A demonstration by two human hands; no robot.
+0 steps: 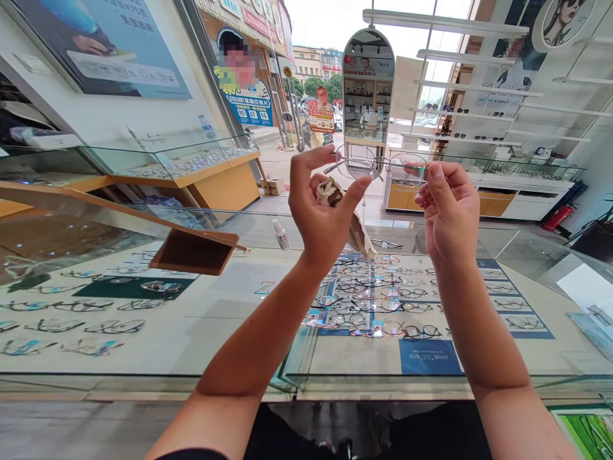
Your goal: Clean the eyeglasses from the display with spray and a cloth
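A pair of thin-rimmed eyeglasses is held up in front of me, above the glass counter. My right hand pinches its right side between thumb and fingers. At the left side is my left hand, its index finger bent at the frame and its thumb stretched out near the lower rim. A crumpled cream-and-brown cloth is tucked in the left hand's folded fingers and hangs below it. How firmly the left fingers grip the frame is partly hidden.
Below is a glass display counter with rows of eyeglasses inside. A small white spray bottle stands on the glass, left of my hands. A brown tray-like box lies further left. Behind stand an arched mirror and wall shelves.
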